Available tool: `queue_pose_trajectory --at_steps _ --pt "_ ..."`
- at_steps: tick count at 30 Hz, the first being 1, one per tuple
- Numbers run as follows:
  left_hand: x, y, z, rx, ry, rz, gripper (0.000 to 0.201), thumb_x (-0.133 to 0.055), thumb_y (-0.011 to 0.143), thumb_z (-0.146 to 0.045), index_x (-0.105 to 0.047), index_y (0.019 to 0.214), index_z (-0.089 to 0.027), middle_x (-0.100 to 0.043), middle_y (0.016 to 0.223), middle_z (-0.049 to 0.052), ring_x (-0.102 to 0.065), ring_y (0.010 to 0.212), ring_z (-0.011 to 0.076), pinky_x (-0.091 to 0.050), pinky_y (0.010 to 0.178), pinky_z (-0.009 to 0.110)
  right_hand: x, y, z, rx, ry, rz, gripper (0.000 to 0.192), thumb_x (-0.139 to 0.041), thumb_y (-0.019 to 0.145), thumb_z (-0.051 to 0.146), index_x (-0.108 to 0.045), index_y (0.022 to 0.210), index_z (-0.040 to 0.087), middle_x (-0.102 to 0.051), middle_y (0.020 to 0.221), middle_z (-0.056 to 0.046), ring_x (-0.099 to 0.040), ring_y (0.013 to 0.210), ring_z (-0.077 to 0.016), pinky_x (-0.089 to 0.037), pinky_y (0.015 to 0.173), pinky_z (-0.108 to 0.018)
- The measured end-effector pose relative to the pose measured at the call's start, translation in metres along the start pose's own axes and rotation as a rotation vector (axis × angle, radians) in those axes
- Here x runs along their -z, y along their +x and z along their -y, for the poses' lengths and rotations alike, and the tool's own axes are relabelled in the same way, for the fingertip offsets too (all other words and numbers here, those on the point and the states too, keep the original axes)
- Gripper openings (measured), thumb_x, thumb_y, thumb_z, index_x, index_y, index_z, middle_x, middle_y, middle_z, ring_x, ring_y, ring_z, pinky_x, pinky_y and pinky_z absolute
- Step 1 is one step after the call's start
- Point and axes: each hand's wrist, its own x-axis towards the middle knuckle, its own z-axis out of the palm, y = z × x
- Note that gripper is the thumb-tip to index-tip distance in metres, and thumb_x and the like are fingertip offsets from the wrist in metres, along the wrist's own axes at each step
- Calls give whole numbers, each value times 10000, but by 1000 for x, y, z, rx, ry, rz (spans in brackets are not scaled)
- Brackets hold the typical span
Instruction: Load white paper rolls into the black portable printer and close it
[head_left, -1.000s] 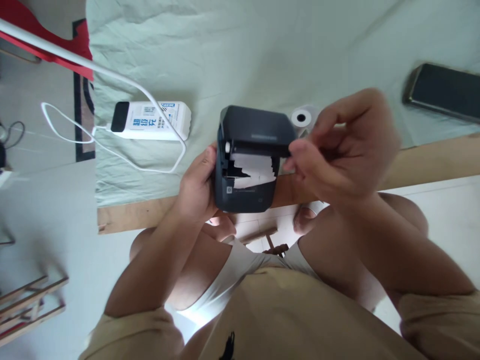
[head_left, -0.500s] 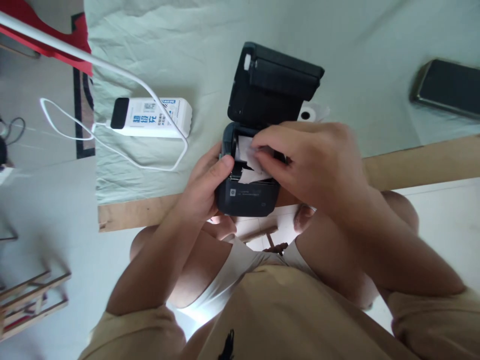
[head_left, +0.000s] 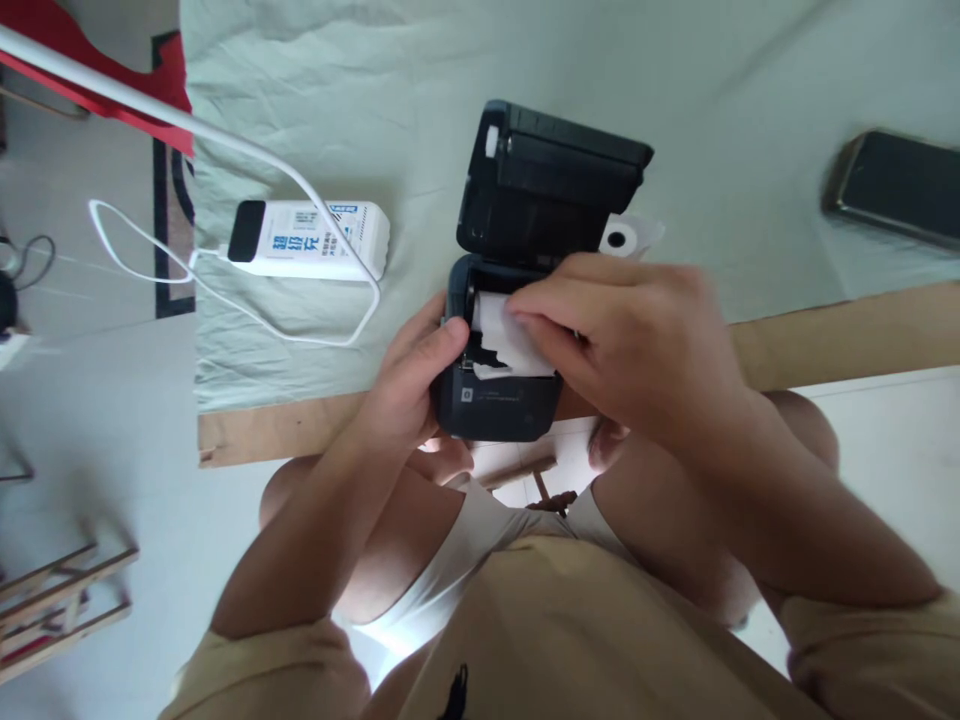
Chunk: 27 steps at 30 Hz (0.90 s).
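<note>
Left hand (head_left: 409,385) clamps the open label printer (head_left: 499,400) steady — right hand (head_left: 622,335) fingertips pinch the torn paper (head_left: 499,335) inside.

A white power bank (head_left: 311,241) with cable (head_left: 225,290); perhaps a phone (head_left: 896,187).

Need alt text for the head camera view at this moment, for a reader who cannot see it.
A person's left hand steadies a small dark printer with its lid open, while the right hand presses on the white paper inside. A white power bank and spare paper roll lie on the pale green cloth.
</note>
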Motion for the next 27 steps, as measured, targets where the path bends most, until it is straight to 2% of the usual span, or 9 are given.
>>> queue_pose_trajectory --at_steps 4,9,12,15,17,20,23,25,27 --pt "1 1 1 -22 -15 10 355 -744 877 -511 -744 1011 -182 -749 863 46 -708 708 175 -582 627 263 3 -2 3 69 -70 -1 221 -548 966 223 -737 852 226 -762 1112 -1 -526 620 -78 -237 531 -298" --pt "3 0 1 -41 -28 6 312 -762 869 -477 -752 967 -182 -744 839 27 -699 719 151 -582 662 233 10 0 9 31 -85 103 56 -653 887 203 -690 895 244 -730 781 22 -391 486 -83 -158 499 -277" --pt "3 1 0 -2 1 20 351 -761 862 -507 -742 1017 -192 -744 809 27 -679 655 156 -551 584 243 9 6 9 -71 -133 212 223 -700 844 228 -697 1065 257 -712 709 15 -385 473 -101 -144 498 -273" --pt "3 1 0 32 20 48 362 -748 872 -523 -736 1000 -184 -740 786 32 -663 629 155 -517 534 237 10 7 7 -97 -105 244 297 -704 823 227 -700 1119 255 -735 759 -4 -504 539 -133 -177 520 -282" --pt "1 1 -1 30 8 51 383 -736 879 -538 -741 1018 -181 -755 835 40 -690 676 165 -544 566 241 17 4 6 -75 -6 202 286 -710 815 230 -708 1101 244 -751 816 -7 -571 595 -140 -239 529 -281" --pt "-2 0 -3 30 -18 3 398 -741 874 -536 -741 1043 -176 -766 891 44 -724 735 177 -579 613 245 36 -5 -3 -70 347 95 270 -736 835 286 -705 1102 267 -761 905 21 -597 598 -110 -378 536 -273" --pt "-4 -2 -5 97 -37 -15 417 -736 875 -528 -715 1088 -170 -760 848 45 -735 728 199 -594 623 276 45 -8 -31 -228 672 -206 196 -640 939 388 -678 1125 338 -749 1014 25 -631 663 -129 -457 517 -287" --pt "-4 -3 -6 115 -44 -2 449 -726 877 -537 -697 1131 -167 -752 801 45 -730 696 208 -593 609 292 40 -6 -59 -372 720 -341 222 -619 918 485 -658 1088 348 -713 965 3 -605 614 -145 -417 454 -305" --pt "-2 -3 -4 112 -40 9 458 -720 875 -548 -691 1130 -168 -744 773 45 -718 658 207 -578 574 291 29 -5 -87 -483 635 -465 241 -668 857 530 -633 959 315 -634 818 9 -570 572 -141 -458 498 -332"
